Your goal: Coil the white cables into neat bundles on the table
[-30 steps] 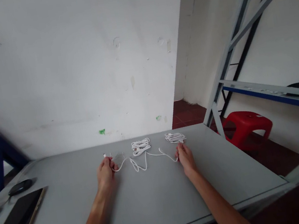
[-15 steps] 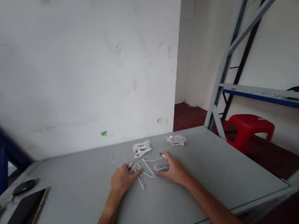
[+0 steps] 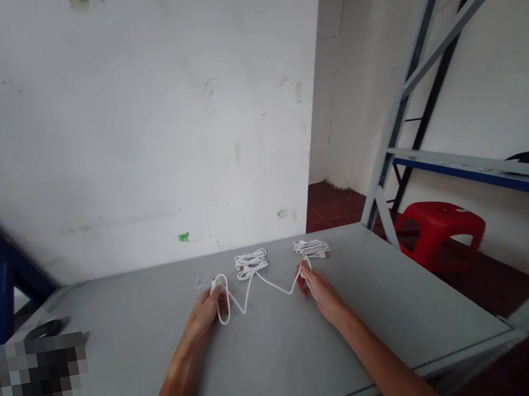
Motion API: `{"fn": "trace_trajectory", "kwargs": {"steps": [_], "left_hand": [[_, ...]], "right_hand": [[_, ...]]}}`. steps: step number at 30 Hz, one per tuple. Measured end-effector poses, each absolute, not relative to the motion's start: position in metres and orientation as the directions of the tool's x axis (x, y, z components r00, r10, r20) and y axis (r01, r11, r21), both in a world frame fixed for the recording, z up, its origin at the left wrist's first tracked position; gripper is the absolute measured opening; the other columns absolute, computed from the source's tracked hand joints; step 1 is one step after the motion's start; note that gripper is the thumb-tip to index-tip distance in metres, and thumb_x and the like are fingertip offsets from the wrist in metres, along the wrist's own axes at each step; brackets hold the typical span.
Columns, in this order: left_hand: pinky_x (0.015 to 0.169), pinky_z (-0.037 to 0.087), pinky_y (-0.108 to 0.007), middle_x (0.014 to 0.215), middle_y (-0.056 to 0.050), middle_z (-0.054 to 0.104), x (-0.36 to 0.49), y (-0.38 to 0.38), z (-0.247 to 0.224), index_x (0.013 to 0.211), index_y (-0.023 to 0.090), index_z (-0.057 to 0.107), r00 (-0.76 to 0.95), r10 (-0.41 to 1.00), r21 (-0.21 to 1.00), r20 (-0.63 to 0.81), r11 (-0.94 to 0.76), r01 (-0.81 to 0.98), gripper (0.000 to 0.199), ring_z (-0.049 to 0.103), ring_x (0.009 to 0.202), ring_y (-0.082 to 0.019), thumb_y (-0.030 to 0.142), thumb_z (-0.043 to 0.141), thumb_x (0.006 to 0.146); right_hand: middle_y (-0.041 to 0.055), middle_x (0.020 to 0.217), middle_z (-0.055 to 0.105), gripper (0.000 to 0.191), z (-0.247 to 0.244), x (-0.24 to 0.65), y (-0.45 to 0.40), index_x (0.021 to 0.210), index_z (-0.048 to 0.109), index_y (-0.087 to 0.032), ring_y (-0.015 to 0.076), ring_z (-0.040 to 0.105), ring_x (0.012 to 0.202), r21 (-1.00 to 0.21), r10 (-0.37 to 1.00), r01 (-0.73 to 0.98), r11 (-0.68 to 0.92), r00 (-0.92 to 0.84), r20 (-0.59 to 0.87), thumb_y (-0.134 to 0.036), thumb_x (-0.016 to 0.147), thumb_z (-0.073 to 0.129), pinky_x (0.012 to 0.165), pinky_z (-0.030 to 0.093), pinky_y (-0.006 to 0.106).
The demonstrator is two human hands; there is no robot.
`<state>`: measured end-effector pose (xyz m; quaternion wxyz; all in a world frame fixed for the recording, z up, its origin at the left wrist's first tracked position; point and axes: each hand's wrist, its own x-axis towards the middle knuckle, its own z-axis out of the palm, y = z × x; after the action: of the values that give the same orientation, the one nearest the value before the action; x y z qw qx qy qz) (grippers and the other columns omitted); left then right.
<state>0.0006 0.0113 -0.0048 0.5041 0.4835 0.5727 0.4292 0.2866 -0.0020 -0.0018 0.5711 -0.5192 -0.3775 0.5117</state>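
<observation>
The left hand [image 3: 202, 315] and right hand [image 3: 319, 289] pinch a thin white cable [image 3: 259, 288] between their fingers. A coiled white cable bundle [image 3: 311, 247] lies just beyond the right fingertips.

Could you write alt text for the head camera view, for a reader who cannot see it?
The left hand and right hand hold a loose white cable on a grey table, with a coiled white cable and another just beyond.
</observation>
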Motion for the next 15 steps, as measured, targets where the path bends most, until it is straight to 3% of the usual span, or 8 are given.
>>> {"fn": "trace_trajectory", "kwargs": {"steps": [3, 8, 15], "left_hand": [[0.054, 0.042, -0.025, 0.068, -0.006, 0.069, 0.009, 0.005, 0.000, 0.078, 0.013, 0.066, 0.065, 0.968, 0.966, -0.241, 0.246, -0.077, 0.043, 0.059, 0.057, -0.015, 0.055, 0.062, 0.078], [0.060, 0.047, -0.026, 0.076, -0.012, 0.073, 0.019, -0.001, 0.004, 0.079, 0.010, 0.068, 0.146, 0.939, 0.909, -0.311, 0.339, -0.242, 0.037, 0.065, 0.063, -0.017, 0.046, 0.063, 0.084], [0.063, 0.049, -0.026, 0.083, -0.011, 0.074, 0.021, -0.001, -0.002, 0.079, 0.012, 0.066, 0.191, 0.949, 0.919, -0.249, 0.294, -0.261, 0.042, 0.066, 0.065, -0.016, 0.054, 0.069, 0.078]], "right_hand": [[0.0045, 0.073, 0.068, 0.043, 0.000, 0.287, -0.002, 0.071, 0.061, -0.018, 0.0158, 0.065, 0.068, -0.925, 0.971, -0.369, -0.092, 0.171, -0.165, -0.059, 0.081, 0.061, 0.058, 0.048, 0.023], [0.0115, 0.093, 0.073, 0.039, 0.008, 0.285, -0.007, 0.083, 0.063, -0.016, 0.0223, 0.072, 0.086, -0.815, 0.964, -0.529, -0.237, -0.022, -0.266, -0.051, 0.093, 0.050, 0.076, 0.056, 0.033], [0.0170, 0.100, 0.071, 0.038, 0.018, 0.279, -0.017, 0.090, 0.055, -0.015, 0.0295, 0.073, 0.089, -0.779, 0.908, -0.475, -0.409, -0.128, -0.399, -0.051, 0.096, 0.045, 0.069, 0.057, 0.040]]}}
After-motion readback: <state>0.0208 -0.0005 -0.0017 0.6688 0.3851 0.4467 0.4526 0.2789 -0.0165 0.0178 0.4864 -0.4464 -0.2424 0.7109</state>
